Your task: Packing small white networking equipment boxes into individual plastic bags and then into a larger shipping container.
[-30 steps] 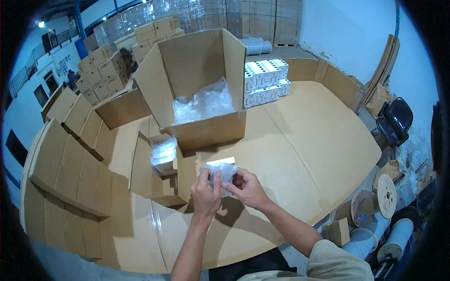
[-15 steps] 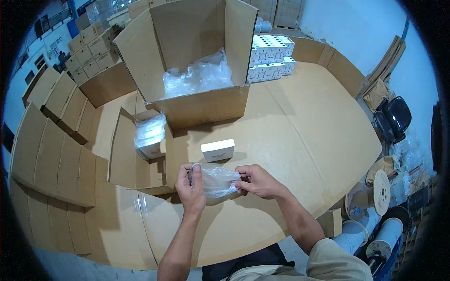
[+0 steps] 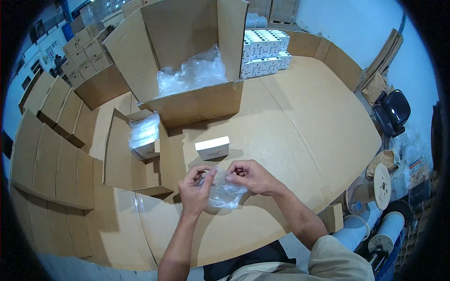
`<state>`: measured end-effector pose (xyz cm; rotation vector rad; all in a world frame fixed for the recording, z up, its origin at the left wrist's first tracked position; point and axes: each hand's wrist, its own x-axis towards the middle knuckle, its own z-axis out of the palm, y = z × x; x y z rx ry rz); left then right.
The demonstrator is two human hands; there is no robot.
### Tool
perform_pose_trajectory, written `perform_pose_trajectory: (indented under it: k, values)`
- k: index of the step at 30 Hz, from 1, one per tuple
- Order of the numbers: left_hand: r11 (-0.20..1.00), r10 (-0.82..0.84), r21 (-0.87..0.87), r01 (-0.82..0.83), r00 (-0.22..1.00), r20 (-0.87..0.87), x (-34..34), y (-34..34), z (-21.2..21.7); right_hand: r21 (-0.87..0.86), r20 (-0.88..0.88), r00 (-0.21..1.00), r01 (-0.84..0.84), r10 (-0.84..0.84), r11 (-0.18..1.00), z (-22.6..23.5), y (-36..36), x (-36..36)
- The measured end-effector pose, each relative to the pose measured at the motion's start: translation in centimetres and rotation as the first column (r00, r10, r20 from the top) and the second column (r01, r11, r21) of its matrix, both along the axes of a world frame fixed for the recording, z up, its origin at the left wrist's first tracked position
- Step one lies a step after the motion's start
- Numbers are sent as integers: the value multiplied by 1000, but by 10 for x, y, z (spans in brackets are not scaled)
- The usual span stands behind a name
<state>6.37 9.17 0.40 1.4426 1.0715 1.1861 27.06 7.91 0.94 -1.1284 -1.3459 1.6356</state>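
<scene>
A clear plastic bag hangs between my two hands, above the cardboard-covered table. My left hand pinches its upper left edge, thumb on top. At the upper right edge, my right hand grips the same plastic between thumb and fingers. Just beyond the hands a small white box stands on the table. To the left sits an open cardboard carton with several plastic-wrapped white boxes inside it. The bag looks thin and crumpled.
Behind the carton stands a large open cardboard box holding loose clear plastic bags. White patterned boxes are stacked at the back. Tall brown cartons line the left side. Reels and a black chair are at the right.
My hands have come closer together. The bag, earlier stretched sideways between them, now hangs down toward me. The view has shifted slightly.
</scene>
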Motion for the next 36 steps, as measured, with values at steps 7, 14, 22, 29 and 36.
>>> perform_pose_trajectory:
  k: [7,14,22,29,36]
  values:
    - [965,198,137,-224,964,178,-2,-3,-2,97,25,997,72,-75,993,11,-1,14]
    - [844,283,412,-344,938,202,9,-1,-10,270,-159,967,236,-199,933,11,0,11]
    - [990,97,-125,-67,964,246,20,-14,-11,348,-83,967,255,-241,902,5,-1,1]
    - [998,-25,-45,33,984,177,20,-18,-8,3,-184,962,208,-203,978,8,0,3]
    - [981,-72,-169,95,987,143,18,-14,4,-14,-359,890,294,-279,956,-3,1,12]
